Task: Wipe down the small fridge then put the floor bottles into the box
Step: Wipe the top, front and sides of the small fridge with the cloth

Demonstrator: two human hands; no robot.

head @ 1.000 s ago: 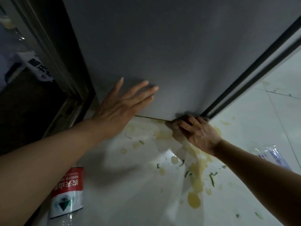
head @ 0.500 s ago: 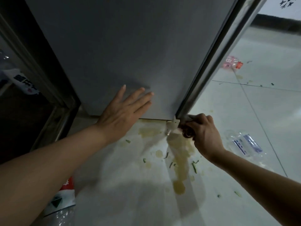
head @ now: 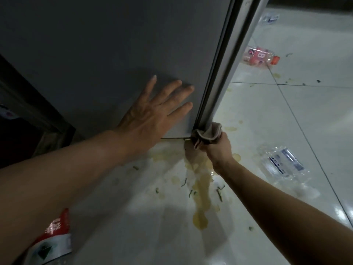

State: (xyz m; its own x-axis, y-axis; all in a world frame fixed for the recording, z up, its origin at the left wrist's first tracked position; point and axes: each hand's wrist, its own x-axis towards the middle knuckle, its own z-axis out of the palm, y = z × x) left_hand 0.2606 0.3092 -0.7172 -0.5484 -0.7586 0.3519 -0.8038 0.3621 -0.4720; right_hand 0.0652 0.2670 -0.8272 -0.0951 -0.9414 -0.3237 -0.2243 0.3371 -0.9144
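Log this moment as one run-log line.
stage: wiping fridge | left hand: flat on side panel | right hand: grips cloth at bottom corner | floor bottles: not yet boxed

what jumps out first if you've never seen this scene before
The left hand lies flat on the grey fridge side, while the right hand grips a cloth at the fridge's bottom corner. Below that corner a yellowish spill runs down the pale floor. Bottles lie about: a pink one upper right, a clear one at right.
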